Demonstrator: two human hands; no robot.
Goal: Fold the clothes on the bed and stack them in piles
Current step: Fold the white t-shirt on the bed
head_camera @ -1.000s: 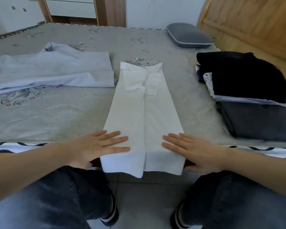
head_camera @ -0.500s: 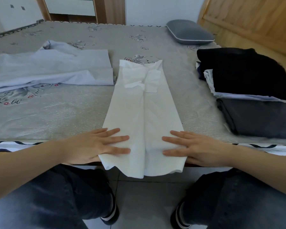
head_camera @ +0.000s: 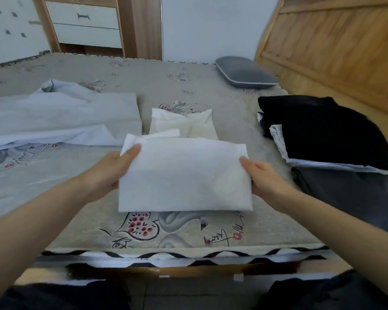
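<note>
With left hand (head_camera: 109,173) and right hand (head_camera: 261,177) each pinching the white garment (head_camera: 184,173), lay the lifted half squarely over its far half.

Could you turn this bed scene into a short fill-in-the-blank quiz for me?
1. Both hands grip the folded garment, whose colour is ____.
2. The left hand and the right hand hold it by its two ____.
3. The grey pillow lies at the far side of the bed, next to the wooden ____.
4. On top of the pile at the right lies a garment coloured ____.

Missing words: white; sides; headboard; black
</note>
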